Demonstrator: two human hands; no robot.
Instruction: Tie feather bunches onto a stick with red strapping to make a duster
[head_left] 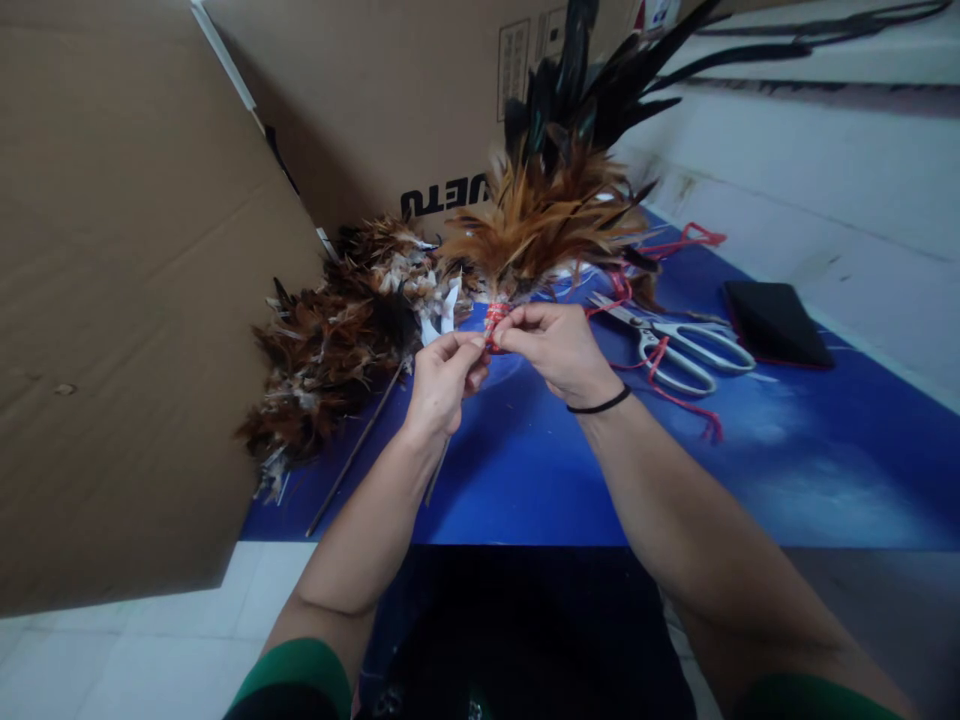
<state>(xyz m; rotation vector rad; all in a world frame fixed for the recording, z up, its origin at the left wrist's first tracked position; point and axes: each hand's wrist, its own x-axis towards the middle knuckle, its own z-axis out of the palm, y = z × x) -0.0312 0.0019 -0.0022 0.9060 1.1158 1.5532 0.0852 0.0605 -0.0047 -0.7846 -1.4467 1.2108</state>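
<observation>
A bunch of feathers (544, 220), orange-brown low down with long dark green-black plumes on top, stands upright in front of me. Red string (496, 318) is wound round its base. My left hand (444, 375) is closed in a pinch at the lower edge of the red winding, and a thin stick (435, 478) shows below it. From the other side my right hand (551, 345) pinches at the same winding, thumb and fingertips together. The fingertips of both hands nearly meet there. What exactly lies between them is small, but red string shows at both.
Brown feather bundles (330, 340) lie left, beside a stick (352, 455). Scissors (686, 350) with loose red string (694, 408) across them and a dark phone-like slab (780, 322) lie right on the blue table (517, 490). Cardboard (127, 300) stands left and behind; a white wall (810, 190) bounds the right.
</observation>
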